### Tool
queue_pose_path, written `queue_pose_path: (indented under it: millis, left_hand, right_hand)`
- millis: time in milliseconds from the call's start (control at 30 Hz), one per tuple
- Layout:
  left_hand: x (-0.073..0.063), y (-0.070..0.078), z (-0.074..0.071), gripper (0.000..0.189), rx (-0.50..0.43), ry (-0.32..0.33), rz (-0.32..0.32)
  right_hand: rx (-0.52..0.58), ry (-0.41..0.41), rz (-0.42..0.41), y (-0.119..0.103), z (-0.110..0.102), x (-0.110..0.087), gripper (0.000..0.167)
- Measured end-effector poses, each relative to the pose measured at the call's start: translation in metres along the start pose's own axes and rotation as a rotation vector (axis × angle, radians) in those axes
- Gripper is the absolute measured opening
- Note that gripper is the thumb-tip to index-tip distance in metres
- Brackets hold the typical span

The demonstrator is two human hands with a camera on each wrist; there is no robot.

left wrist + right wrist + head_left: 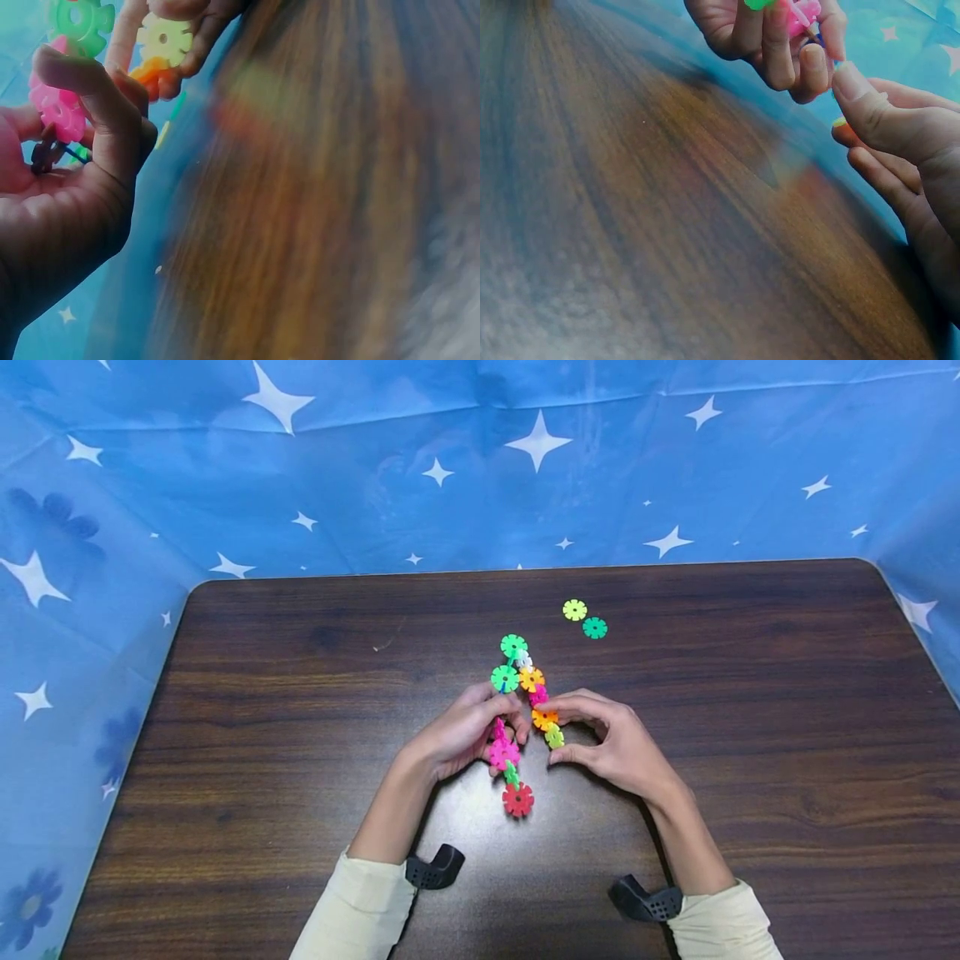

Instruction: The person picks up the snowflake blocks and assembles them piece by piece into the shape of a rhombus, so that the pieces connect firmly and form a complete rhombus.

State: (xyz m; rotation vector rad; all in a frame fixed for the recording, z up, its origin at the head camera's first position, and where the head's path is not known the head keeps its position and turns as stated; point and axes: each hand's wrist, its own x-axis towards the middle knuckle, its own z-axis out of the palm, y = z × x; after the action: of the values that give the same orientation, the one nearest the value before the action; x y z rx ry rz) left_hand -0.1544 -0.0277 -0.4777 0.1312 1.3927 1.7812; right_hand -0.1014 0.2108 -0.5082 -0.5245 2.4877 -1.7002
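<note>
A chain of notched plastic snowflake discs, linked edge to edge, hangs between both hands in the head view. My left hand [476,731] grips its left side, around a pink disc [504,753]; a small green disc and a red disc [517,799] trail below. At the top, green discs [505,678] and a white disc [524,661] join the two sides. Down the right side run orange and pink discs, ending in a yellow-green disc [554,737]. My right hand [618,739] holds that lower end between fingers and thumb. The left wrist view shows the yellow-green disc [165,39] at the right fingers.
Beyond the hands, a loose yellow-green disc [574,610] and a loose teal-green disc [595,627] lie on the dark wooden table [300,710]. A blue star-patterned cloth [480,510] stands behind the table and along its sides. Black bands [435,867] sit on both wrists.
</note>
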Motion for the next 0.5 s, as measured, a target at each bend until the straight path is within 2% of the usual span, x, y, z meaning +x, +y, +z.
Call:
queue_pose_path:
  millis: [167, 300, 400, 500]
  left_hand:
    - [0.002, -0.001, 0.002, 0.020, -0.007, 0.038, -0.022]
    - [0.002, 0.001, 0.000, 0.022, 0.039, 0.043, -0.025]
    - [0.000, 0.005, -0.004, 0.032, 0.045, 0.020, -0.016]
    - [-0.002, 0.008, -0.010, 0.050, 0.015, -0.006, -0.032]
  right_hand:
    - [-0.009, 0.012, 0.004, -0.001, 0.001, 0.000, 0.060]
    - [0.003, 0.015, 0.012, -0.003, 0.001, 0.000, 0.061]
    - [0.039, 0.017, 0.014, -0.002, 0.001, -0.001, 0.061]
    - [0.077, 0.001, -0.002, -0.001, 0.001, -0.002, 0.058]
